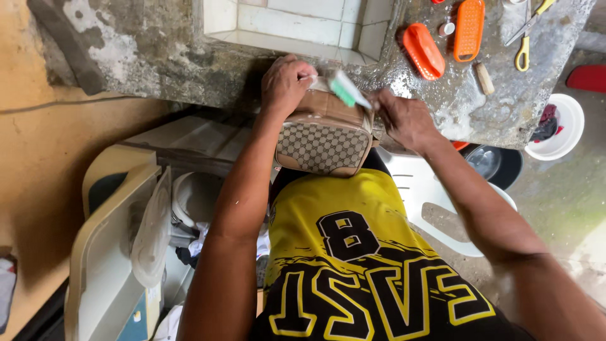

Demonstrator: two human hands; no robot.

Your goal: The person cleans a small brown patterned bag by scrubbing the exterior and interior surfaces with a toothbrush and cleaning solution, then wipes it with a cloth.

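Bag (324,136) rested against wet surface (442,95); left hand (285,84) fingers clamped its top, right hand (403,117) fingers gripped brush (346,90). Short, firm strokes would probably clean best.

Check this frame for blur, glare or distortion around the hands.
Head view: brush smeared by motion blur in the right hand; left hand and bag sharp; wet glare on the counter; wide-angle bending at the edges; soft, even daylight.
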